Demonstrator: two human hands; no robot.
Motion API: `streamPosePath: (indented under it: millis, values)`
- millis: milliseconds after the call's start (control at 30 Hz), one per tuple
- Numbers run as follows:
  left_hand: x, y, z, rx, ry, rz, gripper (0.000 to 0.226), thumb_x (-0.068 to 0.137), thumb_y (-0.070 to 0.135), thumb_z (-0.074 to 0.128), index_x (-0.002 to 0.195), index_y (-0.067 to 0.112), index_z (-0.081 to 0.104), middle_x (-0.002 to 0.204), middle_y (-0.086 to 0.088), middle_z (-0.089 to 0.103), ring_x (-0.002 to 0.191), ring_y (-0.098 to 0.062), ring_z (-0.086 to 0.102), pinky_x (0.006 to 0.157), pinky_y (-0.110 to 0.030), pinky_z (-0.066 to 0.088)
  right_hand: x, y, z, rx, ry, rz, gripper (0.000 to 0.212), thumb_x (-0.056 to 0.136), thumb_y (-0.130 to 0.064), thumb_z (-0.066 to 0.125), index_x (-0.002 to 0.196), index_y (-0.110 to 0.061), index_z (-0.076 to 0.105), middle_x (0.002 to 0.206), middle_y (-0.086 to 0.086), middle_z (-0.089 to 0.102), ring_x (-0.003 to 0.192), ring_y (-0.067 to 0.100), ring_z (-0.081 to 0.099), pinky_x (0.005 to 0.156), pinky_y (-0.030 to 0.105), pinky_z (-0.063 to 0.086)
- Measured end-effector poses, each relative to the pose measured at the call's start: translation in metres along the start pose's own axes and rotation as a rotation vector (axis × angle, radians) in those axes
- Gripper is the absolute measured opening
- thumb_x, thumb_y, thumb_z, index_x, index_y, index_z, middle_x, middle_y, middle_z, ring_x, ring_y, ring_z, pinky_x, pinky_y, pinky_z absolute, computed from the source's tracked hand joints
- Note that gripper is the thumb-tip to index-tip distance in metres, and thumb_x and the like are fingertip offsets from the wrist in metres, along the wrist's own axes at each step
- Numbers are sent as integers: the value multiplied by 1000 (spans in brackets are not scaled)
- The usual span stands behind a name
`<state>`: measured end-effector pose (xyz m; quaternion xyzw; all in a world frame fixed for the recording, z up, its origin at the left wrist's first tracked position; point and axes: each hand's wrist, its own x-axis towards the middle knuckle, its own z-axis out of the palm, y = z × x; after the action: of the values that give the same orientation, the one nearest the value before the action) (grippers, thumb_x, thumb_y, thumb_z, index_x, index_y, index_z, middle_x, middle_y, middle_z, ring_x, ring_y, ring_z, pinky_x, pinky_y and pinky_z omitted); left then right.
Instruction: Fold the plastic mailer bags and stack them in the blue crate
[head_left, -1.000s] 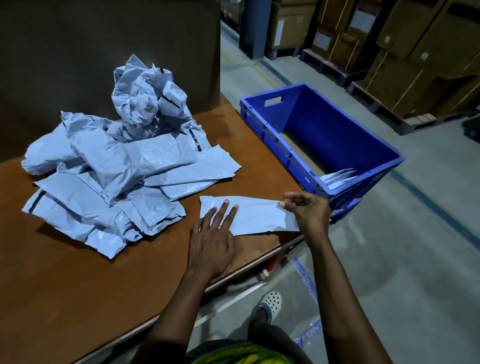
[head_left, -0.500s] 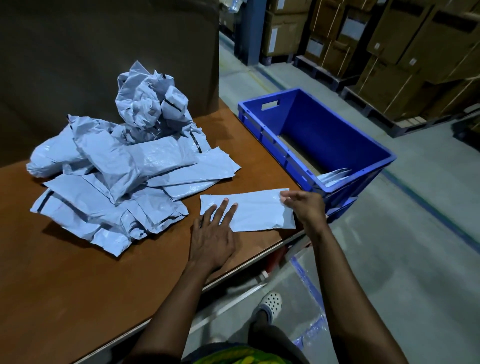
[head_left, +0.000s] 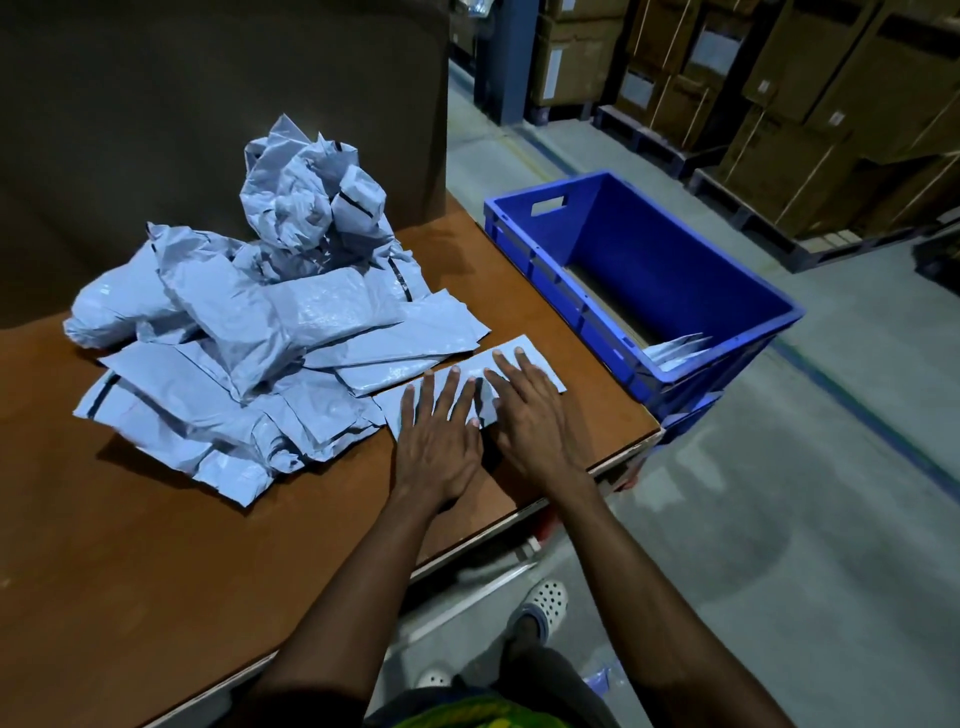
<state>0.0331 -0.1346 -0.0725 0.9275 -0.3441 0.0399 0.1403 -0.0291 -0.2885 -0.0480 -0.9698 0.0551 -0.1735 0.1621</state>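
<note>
A folded grey mailer bag (head_left: 540, 366) lies flat near the right end of the brown table (head_left: 156, 545). My left hand (head_left: 439, 441) presses on its left part with straight, spread fingers. Beside it, my right hand (head_left: 530, 415) lies flat on the bag's middle, fingers straight. A heap of crumpled grey mailer bags (head_left: 249, 332) covers the table to the left. The blue crate (head_left: 691, 270) stands just beyond the table's right edge, with folded bags (head_left: 675, 348) in its near corner.
A dark board stands upright behind the heap. Stacked cardboard boxes (head_left: 810, 104) on pallets line the far right. My feet in pale clogs (head_left: 540, 603) stand on grey concrete floor below the table's edge.
My right hand let go of the bag's right end and moved left onto it, now lying flat beside my left hand. The bag looks shorter, folded over.
</note>
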Motion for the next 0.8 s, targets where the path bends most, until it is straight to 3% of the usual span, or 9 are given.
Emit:
streamPosePath:
  millis: [100, 167, 233, 300, 467, 600, 733, 800]
  values:
    - [1, -13, 9, 29, -85, 35, 64, 103, 45, 16, 163, 27, 29, 172, 3, 17, 160, -26, 10, 127, -52, -1, 15, 15, 6, 22, -128, -21, 48, 106, -28, 42, 147, -9, 57, 160, 12, 45, 156, 32, 29, 123, 54, 32]
    - [6, -22, 7, 17, -113, 108, 67, 101, 48, 12, 165, 31, 22, 173, 7, 10, 161, -24, 2, 127, -49, -11, 18, 23, 6, 19, -211, 74, 49, 111, -38, 38, 154, -16, 50, 166, 7, 38, 158, 27, 23, 126, 51, 27]
    - [10, -25, -2, 33, -63, 104, 65, 101, 48, 18, 163, 28, 27, 172, 3, 17, 161, -27, 3, 125, -52, -15, 11, 25, 7, 5, -271, 163, 55, 112, -48, 32, 161, -22, 38, 171, 1, 27, 161, 21, 13, 130, 44, 16]
    - [12, -22, -8, 53, 10, 9, 63, 103, 47, 23, 161, 23, 34, 170, -2, 25, 160, -29, 8, 125, -55, -16, 1, 20, 10, 7, -203, 205, 56, 112, -48, 33, 162, -23, 36, 171, 0, 25, 161, 19, 11, 129, 35, 8]
    - [21, -21, 1, 46, -20, -51, 67, 107, 53, 11, 161, 22, 34, 168, -3, 31, 159, -29, 13, 124, -62, -1, 1, 8, 10, -40, -83, 162, 58, 105, -36, 33, 157, -12, 42, 170, 7, 29, 160, 25, 16, 130, 41, 9]
    - [20, -26, 9, 71, 54, 7, 61, 110, 47, 21, 162, 18, 32, 170, -7, 27, 159, -33, 14, 124, -65, 14, 14, 19, 8, -42, -139, 84, 61, 109, -48, 24, 163, -22, 32, 173, -3, 18, 161, 15, -2, 131, 44, 1]
    - [10, -16, 2, 115, 149, 61, 63, 111, 39, 28, 165, 10, 13, 174, -11, 4, 161, -28, 1, 128, -55, 10, 7, 28, 17, -112, -214, 98, 65, 109, -61, 19, 167, -34, 12, 174, -8, 0, 160, 14, -16, 130, 44, -5]
    - [4, -11, 4, 111, 170, 62, 64, 110, 36, 28, 165, 10, 10, 174, -9, 2, 161, -25, -1, 130, -50, 7, 9, 29, 18, -146, -232, 124, 66, 108, -62, 18, 167, -35, 7, 174, -9, -3, 159, 15, -19, 130, 45, -7]
